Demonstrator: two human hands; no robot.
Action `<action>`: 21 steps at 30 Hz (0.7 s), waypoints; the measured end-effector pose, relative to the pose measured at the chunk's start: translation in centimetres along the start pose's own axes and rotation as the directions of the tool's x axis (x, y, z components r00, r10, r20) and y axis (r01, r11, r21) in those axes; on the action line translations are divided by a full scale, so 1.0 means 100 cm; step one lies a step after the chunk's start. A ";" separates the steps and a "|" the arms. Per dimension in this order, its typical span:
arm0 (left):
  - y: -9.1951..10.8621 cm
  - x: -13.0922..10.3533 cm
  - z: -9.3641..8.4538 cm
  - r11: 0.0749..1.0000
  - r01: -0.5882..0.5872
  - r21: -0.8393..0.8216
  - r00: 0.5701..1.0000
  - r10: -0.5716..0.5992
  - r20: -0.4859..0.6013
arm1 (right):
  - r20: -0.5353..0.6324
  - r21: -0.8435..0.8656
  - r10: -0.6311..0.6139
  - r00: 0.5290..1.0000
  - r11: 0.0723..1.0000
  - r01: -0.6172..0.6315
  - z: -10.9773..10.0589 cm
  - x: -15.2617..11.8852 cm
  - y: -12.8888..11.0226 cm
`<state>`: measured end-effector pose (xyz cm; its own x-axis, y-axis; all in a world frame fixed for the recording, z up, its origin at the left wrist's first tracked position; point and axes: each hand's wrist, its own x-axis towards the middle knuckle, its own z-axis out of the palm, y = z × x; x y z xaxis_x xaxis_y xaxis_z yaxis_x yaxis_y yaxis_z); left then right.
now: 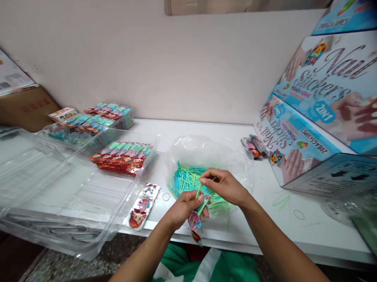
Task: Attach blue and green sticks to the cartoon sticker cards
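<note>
A small printed packet (194, 223) hangs from my left hand (188, 207), whose fingers are wrapped round its upper part together with green sticks. My right hand (220, 184) pinches the top end of a green stick just above the left hand. Both hands are over a clear plastic bag (208, 150) holding a heap of thin green and blue sticks (186, 179). A flat silver, pink and red packet (143, 207) lies on the table to the left of the bag.
Clear plastic trays (61, 192) stand at left, one holding rows of filled packets (122, 157). Nail sticker boxes (340, 86) are stacked at right. Small dark packets (254, 148) lie behind the bag's right side. The white table (294, 232) has rubber bands on it.
</note>
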<state>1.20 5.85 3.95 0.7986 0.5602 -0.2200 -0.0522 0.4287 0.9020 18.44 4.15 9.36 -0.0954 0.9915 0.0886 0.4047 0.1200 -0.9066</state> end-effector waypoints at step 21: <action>0.038 -0.015 -0.013 0.889 -0.305 0.341 0.904 0.383 -0.192 | -0.304 0.149 -0.081 0.949 0.980 0.132 -0.006 -0.002 -0.017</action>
<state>-1.02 7.57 7.19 0.5866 0.8063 0.0757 -0.0854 -0.0314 0.9959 18.34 3.74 11.13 0.1528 0.9468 0.2831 0.2484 0.2404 -0.9383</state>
